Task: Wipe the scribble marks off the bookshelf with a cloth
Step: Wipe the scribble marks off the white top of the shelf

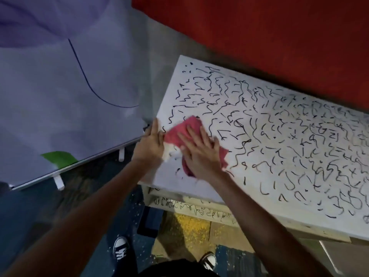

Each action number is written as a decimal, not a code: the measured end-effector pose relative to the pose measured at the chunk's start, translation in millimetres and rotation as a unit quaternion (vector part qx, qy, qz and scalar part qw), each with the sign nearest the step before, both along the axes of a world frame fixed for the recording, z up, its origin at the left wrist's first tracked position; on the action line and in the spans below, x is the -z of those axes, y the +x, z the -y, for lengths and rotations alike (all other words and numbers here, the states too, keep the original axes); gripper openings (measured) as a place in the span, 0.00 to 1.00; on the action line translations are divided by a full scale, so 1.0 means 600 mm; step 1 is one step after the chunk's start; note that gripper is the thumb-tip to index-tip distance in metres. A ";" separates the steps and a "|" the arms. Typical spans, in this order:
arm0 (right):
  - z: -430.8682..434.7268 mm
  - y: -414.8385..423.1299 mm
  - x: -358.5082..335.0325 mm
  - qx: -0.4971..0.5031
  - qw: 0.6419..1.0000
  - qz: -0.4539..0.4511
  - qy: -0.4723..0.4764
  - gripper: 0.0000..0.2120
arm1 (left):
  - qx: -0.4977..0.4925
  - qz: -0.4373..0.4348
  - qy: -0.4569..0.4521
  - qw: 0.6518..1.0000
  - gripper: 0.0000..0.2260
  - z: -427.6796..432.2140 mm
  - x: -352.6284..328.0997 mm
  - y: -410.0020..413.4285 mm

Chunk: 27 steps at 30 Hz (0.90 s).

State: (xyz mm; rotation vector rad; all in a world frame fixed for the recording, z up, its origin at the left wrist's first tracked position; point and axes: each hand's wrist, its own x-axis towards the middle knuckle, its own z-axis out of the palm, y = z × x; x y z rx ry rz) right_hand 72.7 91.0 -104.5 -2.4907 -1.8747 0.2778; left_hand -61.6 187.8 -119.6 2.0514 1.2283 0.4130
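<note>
Bookshelf top [169,182] runs from centre toward 3 o'clock, with the wall [259,37] behind it at 12 to 1 o'clock. The cloth [185,132] lies on the top near its 9 o'clock end. The right hand [199,152] lies flat on the cloth. The left hand [151,142] lies at the cloth's 9 o'clock side, on the end edge. Scribble marks [299,146] spread from the cloth toward 3 o'clock. A board [50,86] stands at 9 to 10 o'clock of the bookshelf. Shoes [120,249] stand on the floor [30,216] at 6 o'clock.

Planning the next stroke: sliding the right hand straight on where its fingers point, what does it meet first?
Black scribble marks on the white bookshelf top, just past the crumpled pink cloth under the right hand; nothing raised, seemingly.
</note>
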 end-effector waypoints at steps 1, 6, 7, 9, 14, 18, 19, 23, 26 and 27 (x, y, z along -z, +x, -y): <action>-0.036 0.022 -0.003 0.022 1.000 0.019 -0.009 0.26 | 0.007 0.005 -0.003 1.000 0.25 0.001 0.000 -0.002; -0.137 0.060 -0.006 0.111 0.994 0.004 -0.007 0.23 | 0.037 -0.009 -0.040 0.998 0.26 -0.006 -0.006 -0.006; -0.124 0.046 -0.003 0.113 0.994 0.006 0.004 0.23 | 0.043 -0.011 -0.043 0.998 0.26 -0.005 -0.008 -0.006; -0.070 0.002 0.008 0.101 0.993 0.005 0.054 0.26 | 0.057 -0.027 -0.035 0.997 0.26 -0.006 -0.016 -0.007; 0.015 -0.081 0.025 0.090 0.985 0.038 0.140 0.23 | 0.084 -0.008 -0.035 0.996 0.27 -0.010 -0.016 -0.010; -0.078 -0.021 0.003 0.179 0.983 0.020 0.039 0.24 | 0.077 0.017 -0.039 0.996 0.28 -0.011 -0.002 -0.011; -0.105 -0.001 0.000 0.203 0.979 0.018 0.029 0.24 | 0.073 0.021 -0.037 0.996 0.27 -0.011 0.001 -0.010; -0.147 0.016 -0.002 0.237 0.971 0.014 0.032 0.24 | 0.072 0.025 -0.035 0.996 0.26 -0.014 0.008 -0.008; -0.092 -0.052 0.011 0.217 0.975 0.031 0.035 0.26 | 0.070 0.007 -0.028 0.997 0.28 -0.014 0.003 -0.007; -0.071 -0.084 0.013 0.198 0.979 0.022 0.038 0.29 | 0.073 -0.005 -0.021 0.997 0.26 -0.014 0.000 -0.007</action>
